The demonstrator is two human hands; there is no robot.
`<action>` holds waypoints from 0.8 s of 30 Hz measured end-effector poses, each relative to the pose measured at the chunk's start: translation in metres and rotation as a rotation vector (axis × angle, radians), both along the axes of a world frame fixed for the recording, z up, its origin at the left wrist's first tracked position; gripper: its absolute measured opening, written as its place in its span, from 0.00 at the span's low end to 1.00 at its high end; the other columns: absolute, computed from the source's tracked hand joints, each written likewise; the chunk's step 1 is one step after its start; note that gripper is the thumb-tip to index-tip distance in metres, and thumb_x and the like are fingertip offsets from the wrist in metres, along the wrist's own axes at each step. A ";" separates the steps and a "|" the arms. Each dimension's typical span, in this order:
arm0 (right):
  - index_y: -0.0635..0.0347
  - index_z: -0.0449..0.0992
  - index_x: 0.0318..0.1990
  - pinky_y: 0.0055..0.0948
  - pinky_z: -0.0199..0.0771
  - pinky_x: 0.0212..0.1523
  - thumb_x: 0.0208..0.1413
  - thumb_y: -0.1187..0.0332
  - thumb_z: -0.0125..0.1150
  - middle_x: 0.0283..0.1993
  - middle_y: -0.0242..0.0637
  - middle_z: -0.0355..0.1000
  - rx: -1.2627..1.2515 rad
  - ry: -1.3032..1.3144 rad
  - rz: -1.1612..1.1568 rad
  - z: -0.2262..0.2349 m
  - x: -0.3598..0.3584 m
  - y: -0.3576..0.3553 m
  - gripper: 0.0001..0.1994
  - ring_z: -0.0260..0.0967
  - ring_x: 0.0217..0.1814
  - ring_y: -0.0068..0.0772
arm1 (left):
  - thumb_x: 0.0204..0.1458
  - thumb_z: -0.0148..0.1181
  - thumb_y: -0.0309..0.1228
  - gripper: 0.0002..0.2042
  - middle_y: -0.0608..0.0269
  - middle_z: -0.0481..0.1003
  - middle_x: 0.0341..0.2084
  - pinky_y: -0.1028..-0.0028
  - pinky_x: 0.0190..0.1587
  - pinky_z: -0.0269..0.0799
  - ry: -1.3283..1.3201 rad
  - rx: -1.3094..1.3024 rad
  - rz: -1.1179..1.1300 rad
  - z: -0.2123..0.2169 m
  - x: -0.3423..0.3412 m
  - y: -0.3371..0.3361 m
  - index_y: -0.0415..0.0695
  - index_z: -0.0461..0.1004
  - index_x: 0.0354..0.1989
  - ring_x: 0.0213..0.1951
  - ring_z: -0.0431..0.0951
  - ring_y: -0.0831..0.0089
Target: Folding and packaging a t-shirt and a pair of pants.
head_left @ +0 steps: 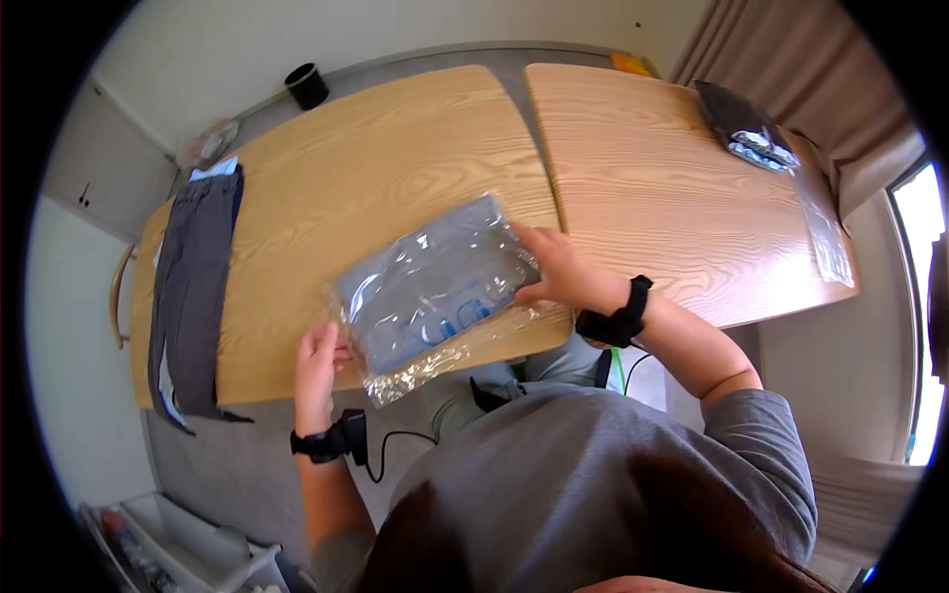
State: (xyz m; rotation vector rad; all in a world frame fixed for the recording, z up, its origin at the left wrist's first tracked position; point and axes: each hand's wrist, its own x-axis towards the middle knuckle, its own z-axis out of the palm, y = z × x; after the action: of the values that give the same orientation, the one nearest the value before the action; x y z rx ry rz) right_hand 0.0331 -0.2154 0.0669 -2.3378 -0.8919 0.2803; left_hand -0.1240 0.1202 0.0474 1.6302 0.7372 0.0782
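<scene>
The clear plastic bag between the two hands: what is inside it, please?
Inside the clear plastic bag, a folded grey cloth shows through, partly under glare. Its underside and inner folds are hidden, and the right hand covers part of the bag's right end.

Grey cloth, clear bag (bright-blue marks), tan wood-grained table, dark-grey trousers.

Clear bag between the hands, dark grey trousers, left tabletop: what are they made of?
Clear bag: glossy, thin plastic film, judging by sharp glints, crinkles and see-through edges.
Dark grey trousers: matte cloth, with soft creases and no shine; fibre can't be told.
Left tabletop: pale wood or wood-look laminate, satin; grain lines show, but can't settle which.
</scene>
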 end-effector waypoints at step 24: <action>0.60 0.72 0.46 0.29 0.71 0.40 0.55 0.55 0.58 0.40 0.42 0.73 -0.067 0.701 0.255 -0.001 -0.053 0.019 0.19 0.72 0.41 0.30 | 0.50 0.61 0.31 0.11 0.73 0.67 0.25 0.80 0.25 0.63 -0.309 -0.584 0.078 0.002 0.038 -0.045 0.47 0.66 0.38 0.24 0.64 0.85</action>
State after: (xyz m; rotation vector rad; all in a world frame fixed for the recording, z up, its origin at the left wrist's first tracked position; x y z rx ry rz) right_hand -0.0200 -0.1965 0.0655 -1.9456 -0.8128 1.1618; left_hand -0.0864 0.0753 0.0491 1.0029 0.5194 0.1520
